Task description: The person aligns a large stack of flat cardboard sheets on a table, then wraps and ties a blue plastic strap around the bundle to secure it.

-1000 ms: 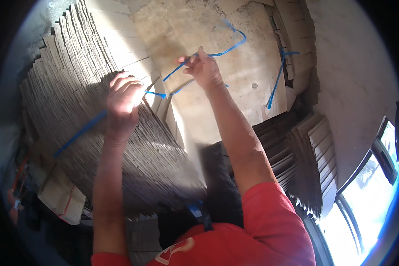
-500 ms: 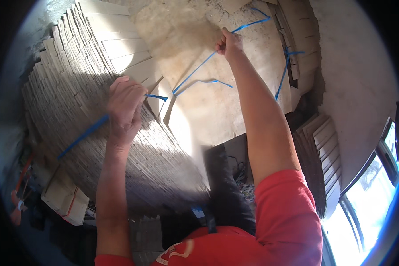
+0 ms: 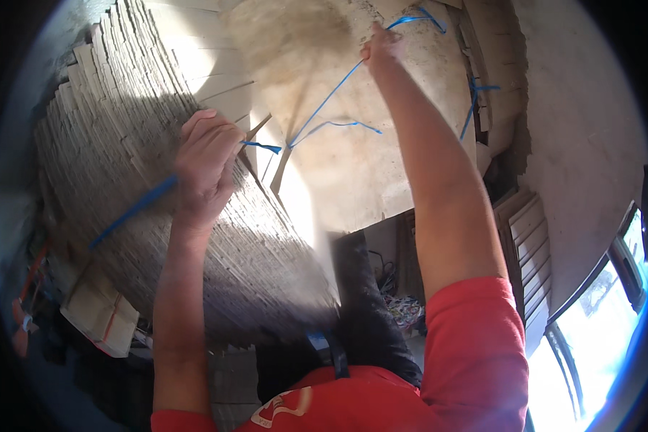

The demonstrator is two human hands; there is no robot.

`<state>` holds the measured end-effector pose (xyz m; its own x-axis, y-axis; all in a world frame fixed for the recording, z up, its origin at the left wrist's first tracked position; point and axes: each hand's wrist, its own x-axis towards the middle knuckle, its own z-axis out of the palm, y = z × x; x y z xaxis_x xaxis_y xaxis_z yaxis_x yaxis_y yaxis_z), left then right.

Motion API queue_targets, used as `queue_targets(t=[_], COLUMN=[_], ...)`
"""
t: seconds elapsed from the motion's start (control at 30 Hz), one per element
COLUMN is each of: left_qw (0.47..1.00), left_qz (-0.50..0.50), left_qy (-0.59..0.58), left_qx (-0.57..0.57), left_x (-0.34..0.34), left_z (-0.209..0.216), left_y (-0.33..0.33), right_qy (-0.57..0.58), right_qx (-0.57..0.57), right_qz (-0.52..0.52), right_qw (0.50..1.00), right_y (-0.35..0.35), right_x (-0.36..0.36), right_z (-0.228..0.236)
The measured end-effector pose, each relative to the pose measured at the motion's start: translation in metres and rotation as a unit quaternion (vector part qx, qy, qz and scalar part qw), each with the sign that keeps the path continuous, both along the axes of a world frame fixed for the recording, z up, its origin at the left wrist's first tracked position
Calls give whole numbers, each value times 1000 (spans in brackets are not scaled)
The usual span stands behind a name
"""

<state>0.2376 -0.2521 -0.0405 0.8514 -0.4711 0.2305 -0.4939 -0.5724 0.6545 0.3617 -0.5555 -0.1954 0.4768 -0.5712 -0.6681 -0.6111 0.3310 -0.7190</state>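
A long, tightly packed bundle of cardboard sheets [image 3: 122, 137], edges upward, fills the left side. A blue strap [image 3: 133, 212] crosses it and runs up to my left hand [image 3: 207, 155], which is closed on it at the bundle's right edge. A short end of that strap pokes out to the right of my fingers. Farther off at upper right, my right hand [image 3: 384, 49] grips a thin blue strap [image 3: 327, 103], stretched straight from the edge of the bundle. A loop of it sticks out beyond my fist. Another loose blue tail curls below the taut line.
A broad tan board [image 3: 353, 180] lies beyond and right of the bundle. More cardboard bundles stand at far right, one tied with blue strap [image 3: 474, 90]. A smaller carton stack [image 3: 104, 320] sits at lower left; tangled scraps [image 3: 403, 309] lie on the floor. A bright window is at lower right.
My right hand has moved a little farther away and to the right, drawing the taut strap with it. My left hand keeps its hold, shifted only slightly.
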Motion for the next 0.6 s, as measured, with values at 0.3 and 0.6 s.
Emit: queue_targets(t=[0.3,0.6], left_qw=[1000,999], left_qz=[13,21], left_qy=[-5,-36], left_qx=[-13,-28], left_x=[1,-2], left_z=[1,-5], left_y=[-10,0], right_qy=[54,206], right_qx=[-53,-142], right_qz=[99,-154], right_qw=[992,956], right_y=[-86,-155], right_x=[2,-203], right_z=[-9,-17])
